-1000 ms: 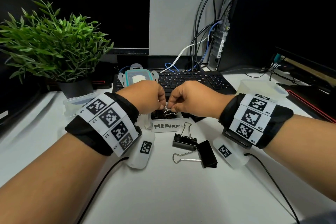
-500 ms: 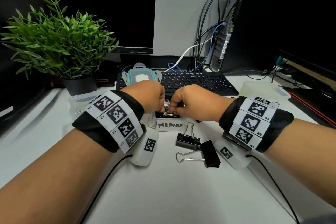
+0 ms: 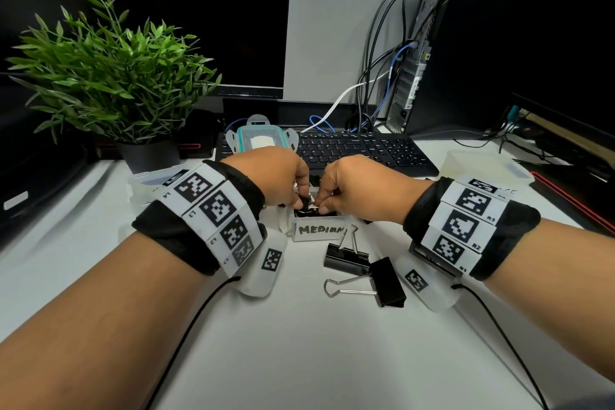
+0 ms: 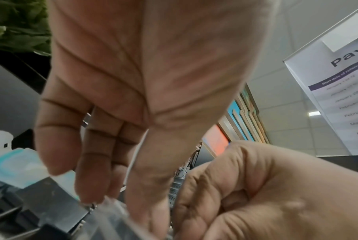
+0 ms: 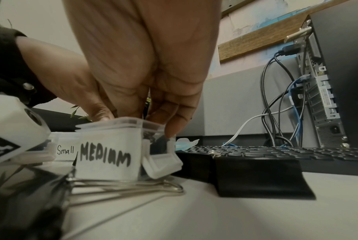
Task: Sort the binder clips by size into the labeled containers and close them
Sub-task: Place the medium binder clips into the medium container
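Note:
A clear container labelled MEDIUM (image 3: 319, 230) (image 5: 107, 155) stands open at the desk's middle, with dark clips inside. Both hands meet over its mouth. My left hand (image 3: 298, 201) (image 4: 120, 207) and right hand (image 3: 321, 208) (image 5: 153, 113) pinch one black medium binder clip (image 3: 307, 205) by its silver handles, right at the rim. Two large black binder clips (image 3: 346, 260) (image 3: 387, 281) lie on the desk just in front of the container. A container labelled Small (image 5: 65, 150) sits to the left of the medium one.
A teal-rimmed lid (image 3: 263, 141) lies at the keyboard's (image 3: 362, 150) left end. A clear tub (image 3: 482, 166) stands at the right, another (image 3: 146, 185) by the potted plant (image 3: 109, 83). A computer tower (image 3: 499, 50) with cables is behind. A black block (image 5: 260, 177) lies right of the container.
Both hands have stayed together over the medium container and the pinched clip sits slightly lower at its mouth. The two large clips have not moved.

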A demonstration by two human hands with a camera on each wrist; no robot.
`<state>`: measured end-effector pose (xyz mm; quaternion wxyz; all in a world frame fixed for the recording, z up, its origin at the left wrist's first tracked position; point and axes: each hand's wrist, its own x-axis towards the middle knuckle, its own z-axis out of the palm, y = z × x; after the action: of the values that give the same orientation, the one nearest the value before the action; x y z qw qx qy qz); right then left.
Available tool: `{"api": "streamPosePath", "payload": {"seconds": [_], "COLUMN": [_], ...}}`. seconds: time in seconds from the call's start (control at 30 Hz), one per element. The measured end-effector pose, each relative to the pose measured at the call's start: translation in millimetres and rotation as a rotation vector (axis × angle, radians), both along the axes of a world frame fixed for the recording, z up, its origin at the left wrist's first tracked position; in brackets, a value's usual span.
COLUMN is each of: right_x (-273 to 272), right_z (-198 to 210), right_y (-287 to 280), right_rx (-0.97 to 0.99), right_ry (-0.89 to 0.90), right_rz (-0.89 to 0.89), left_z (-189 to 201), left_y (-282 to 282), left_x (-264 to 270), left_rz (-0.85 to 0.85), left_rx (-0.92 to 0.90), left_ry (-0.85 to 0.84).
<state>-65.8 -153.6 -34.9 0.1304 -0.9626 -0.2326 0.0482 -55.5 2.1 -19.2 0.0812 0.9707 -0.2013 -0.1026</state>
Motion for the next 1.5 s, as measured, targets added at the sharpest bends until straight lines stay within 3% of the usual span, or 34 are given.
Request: {"api": "streamPosePath", "payload": {"seconds": [0.43, 0.57, 0.73, 0.97, 1.17, 1.5], "right_x": [-4.2, -6.3, -7.2, -6.2, -7.4, -12.6], "right_z": [4.3, 7.6, 10.2, 10.7, -1.0, -0.6], "right_y": [0.7, -10.5, -30.2, -24.7, -7.8, -0.5], "right_rx": [-0.041, 0.067, 0.173, -0.020, -0.161, -0.116], "right_ry": [0.042, 0.084, 0.020, 0.145, 0.091, 0.073], "right_rz": [0.023, -0.004, -0.115, -0.079, -0.017, 0.009], "left_z": [6.8, 16.3, 31.0, 30.1, 31.7, 8.6], "left_y": [-3.0, -5.8, 6.1, 31.2, 44.6, 3.5], "left_x": [-8.4, -11.7, -14.7, -5.8, 0.9, -10.3], "left_rz": [-0.029, -0.051, -0.047, 0.071, 0.143, 0.011], "left_rx": [0.008, 0.102, 0.057, 0.087, 0.065, 0.203], "left_ry": [0.015, 0.022, -0.066, -0.108, -0.111, 0.106]}}
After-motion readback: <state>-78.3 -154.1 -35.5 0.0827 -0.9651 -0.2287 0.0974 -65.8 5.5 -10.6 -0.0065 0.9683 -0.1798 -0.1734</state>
